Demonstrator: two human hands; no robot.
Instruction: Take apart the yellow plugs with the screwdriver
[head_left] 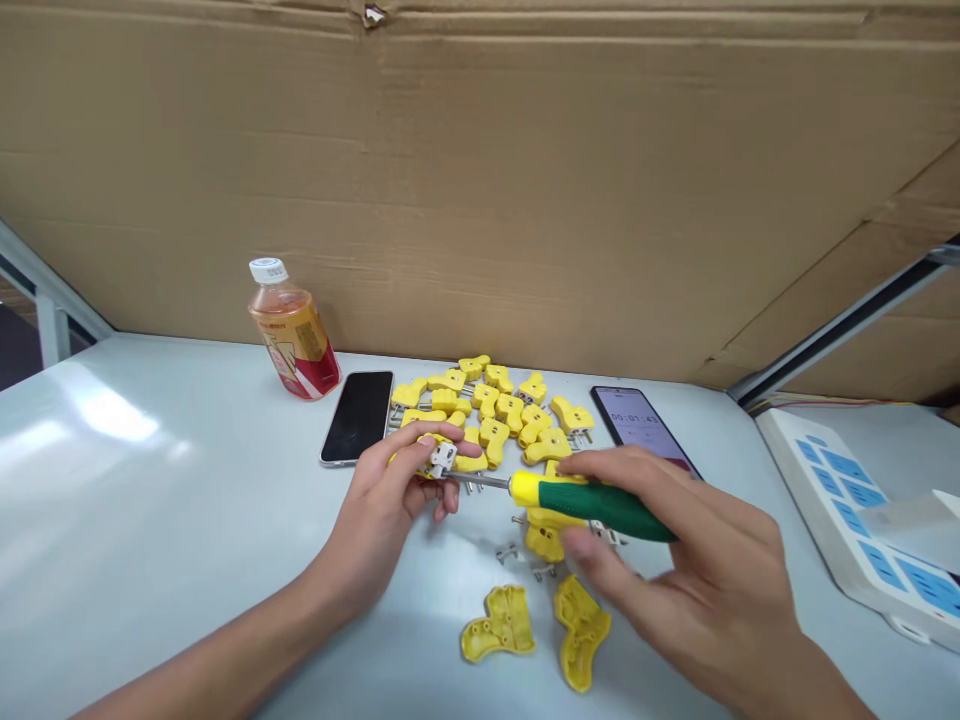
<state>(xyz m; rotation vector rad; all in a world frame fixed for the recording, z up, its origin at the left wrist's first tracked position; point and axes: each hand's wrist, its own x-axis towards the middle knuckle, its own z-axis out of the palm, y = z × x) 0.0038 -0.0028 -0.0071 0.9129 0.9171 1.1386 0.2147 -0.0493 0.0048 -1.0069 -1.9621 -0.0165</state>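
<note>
Plug core pinched between thumb and fingers of left grip, above bench, screwdriver held loosely in right grip, its tip at the plug core.

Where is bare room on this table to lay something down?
Widest: the table left of the bottle and unlit phone. Narrower: between lit phone and power strip. Crowded: the middle, with yellow plugs, open shell halves and left hand.

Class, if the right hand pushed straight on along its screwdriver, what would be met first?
Most likely the white piece held in the left hand: the tip of the screwdriver in the right hand seems to touch it, though depth is unclear.
</note>
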